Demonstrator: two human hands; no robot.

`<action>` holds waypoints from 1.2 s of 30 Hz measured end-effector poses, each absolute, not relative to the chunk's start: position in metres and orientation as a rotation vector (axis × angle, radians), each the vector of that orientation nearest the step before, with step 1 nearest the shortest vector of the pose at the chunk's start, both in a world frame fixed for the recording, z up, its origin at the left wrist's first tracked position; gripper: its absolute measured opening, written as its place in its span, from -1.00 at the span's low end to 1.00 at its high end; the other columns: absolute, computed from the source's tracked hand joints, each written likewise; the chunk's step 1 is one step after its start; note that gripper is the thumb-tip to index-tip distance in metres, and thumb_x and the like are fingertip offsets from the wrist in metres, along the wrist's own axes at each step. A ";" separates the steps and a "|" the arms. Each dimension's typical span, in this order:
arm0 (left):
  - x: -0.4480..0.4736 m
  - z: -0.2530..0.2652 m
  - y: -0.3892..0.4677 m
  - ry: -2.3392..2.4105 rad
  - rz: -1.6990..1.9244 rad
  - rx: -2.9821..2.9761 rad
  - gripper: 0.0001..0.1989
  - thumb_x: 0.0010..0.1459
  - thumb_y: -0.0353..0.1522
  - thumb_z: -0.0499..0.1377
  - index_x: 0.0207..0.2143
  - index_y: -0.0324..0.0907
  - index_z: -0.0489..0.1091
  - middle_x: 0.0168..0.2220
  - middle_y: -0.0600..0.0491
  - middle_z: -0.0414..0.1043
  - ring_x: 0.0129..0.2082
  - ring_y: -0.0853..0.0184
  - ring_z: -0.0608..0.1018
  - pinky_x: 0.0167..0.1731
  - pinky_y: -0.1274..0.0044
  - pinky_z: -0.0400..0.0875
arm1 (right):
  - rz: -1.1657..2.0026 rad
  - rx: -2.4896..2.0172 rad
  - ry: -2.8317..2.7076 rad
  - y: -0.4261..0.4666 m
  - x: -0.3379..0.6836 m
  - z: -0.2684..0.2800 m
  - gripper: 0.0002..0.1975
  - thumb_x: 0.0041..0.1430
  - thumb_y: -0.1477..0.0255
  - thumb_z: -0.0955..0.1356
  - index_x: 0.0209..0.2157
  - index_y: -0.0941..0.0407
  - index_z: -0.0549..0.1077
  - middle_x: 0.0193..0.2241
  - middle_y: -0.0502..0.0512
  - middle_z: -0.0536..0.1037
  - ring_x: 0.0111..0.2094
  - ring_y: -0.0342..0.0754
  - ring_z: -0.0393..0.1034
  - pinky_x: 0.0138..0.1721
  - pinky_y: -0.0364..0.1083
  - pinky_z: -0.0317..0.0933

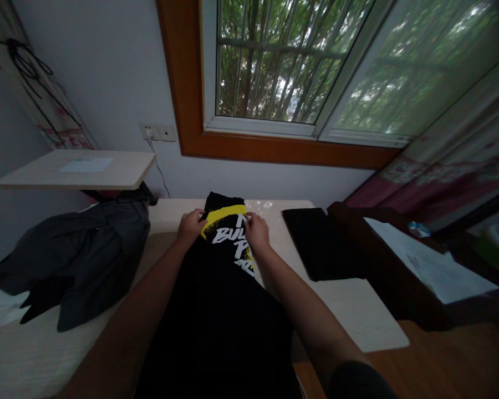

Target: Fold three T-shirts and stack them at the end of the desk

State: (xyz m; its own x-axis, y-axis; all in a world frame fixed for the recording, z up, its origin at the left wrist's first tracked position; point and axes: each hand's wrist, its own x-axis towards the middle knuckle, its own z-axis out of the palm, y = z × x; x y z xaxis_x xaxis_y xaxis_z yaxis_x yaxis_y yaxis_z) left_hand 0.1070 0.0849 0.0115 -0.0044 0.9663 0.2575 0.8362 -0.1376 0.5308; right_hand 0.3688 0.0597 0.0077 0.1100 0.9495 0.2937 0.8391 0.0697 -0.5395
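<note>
A black T-shirt point(224, 310) with a yellow band and white lettering lies lengthwise on the pale desk, its near part running down toward my body. At the left edge of the printed area, my left hand point(190, 228) pinches the fabric between thumb and fingers. My right hand point(256, 231) grips the opposite edge, partly covering the letters. Between the two hands the cloth is narrow and fairly flat, and its far end extends a little beyond them. The nearest part of the shirt is too dark to show its folds.
Dark grey clothing point(103, 249) is heaped on the left, below a raised wooden shelf point(79, 169) with a paper on it. To the right lies a flat black item point(322, 244) on the pale desk point(357, 316). Beyond are a wall socket point(157, 132) and a window point(283, 66).
</note>
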 end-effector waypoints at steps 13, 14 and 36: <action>0.081 -0.003 0.019 1.754 0.891 2.183 -0.59 0.36 -0.25 0.02 0.19 -0.10 0.36 -0.02 -0.09 0.47 -0.01 0.17 0.48 0.10 0.32 0.33 | 0.386 -1.609 -1.885 -0.001 0.384 0.009 -0.61 0.32 0.28 0.30 0.14 0.06 0.41 -0.24 0.10 0.59 -0.17 0.05 0.43 -0.09 -0.02 0.26; 0.079 -0.004 0.014 1.741 0.872 2.204 -0.59 0.37 -0.24 -0.01 0.20 -0.08 0.35 0.00 -0.08 0.47 0.01 0.17 0.47 0.12 0.31 0.31 | 0.406 -1.561 -1.910 -0.011 0.387 0.009 -0.64 0.33 0.28 0.30 0.11 0.04 0.44 -0.21 0.10 0.60 -0.14 0.06 0.44 -0.06 -0.01 0.27; 0.089 -0.007 0.019 1.850 0.719 2.288 -0.63 0.39 -0.29 -0.04 0.10 -0.03 0.47 0.14 -0.08 0.42 0.02 0.11 0.42 0.04 0.24 0.25 | 0.563 -1.451 -1.933 -0.036 0.405 0.009 -0.75 0.34 0.31 0.28 -0.25 0.05 0.60 -0.22 0.09 0.66 -0.12 0.04 0.50 0.01 -0.01 0.28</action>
